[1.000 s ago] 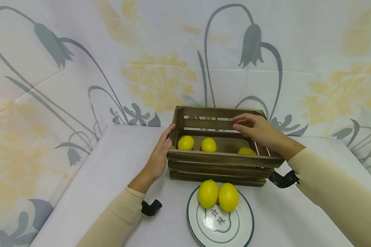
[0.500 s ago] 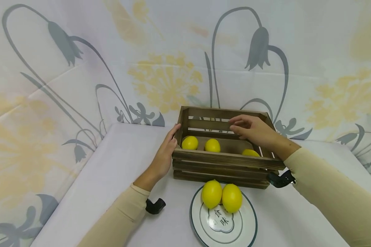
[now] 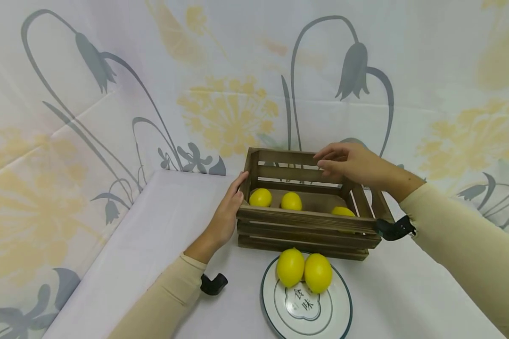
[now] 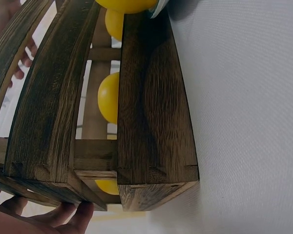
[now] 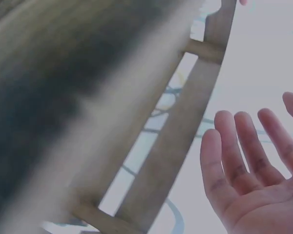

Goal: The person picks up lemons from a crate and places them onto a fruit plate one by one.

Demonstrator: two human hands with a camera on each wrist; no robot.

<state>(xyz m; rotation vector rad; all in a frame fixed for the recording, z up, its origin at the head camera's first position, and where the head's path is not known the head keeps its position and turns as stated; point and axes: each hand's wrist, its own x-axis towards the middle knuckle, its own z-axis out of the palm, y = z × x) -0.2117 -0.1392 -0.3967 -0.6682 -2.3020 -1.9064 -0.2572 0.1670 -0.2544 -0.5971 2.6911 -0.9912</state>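
Observation:
A brown slatted wooden crate [image 3: 309, 230] stands on the table with three lemons showing inside: one at the left [image 3: 260, 197], one near the middle [image 3: 291, 201] and one at the right [image 3: 343, 211]. My left hand [image 3: 225, 212] rests against the crate's left end; in the left wrist view its fingertips [image 4: 80, 214] touch the outer slats. Over the crate's right side hovers my right hand [image 3: 356, 165], fingers loosely bent and holding nothing; the right wrist view shows its palm [image 5: 259, 195] facing up with fingers spread.
In front of the crate lies a white plate [image 3: 339, 301] with a dark rim. Two lemons [image 3: 290, 267] sit side by side on its back part. A floral cloth [image 3: 237, 56] hangs behind and along the left. White cloth [image 3: 169, 207] covers the table.
My right hand has risen slightly and shifted a little right above the crate. The view has drifted, so crate and plate appear farther right. My left hand stays against the crate's end.

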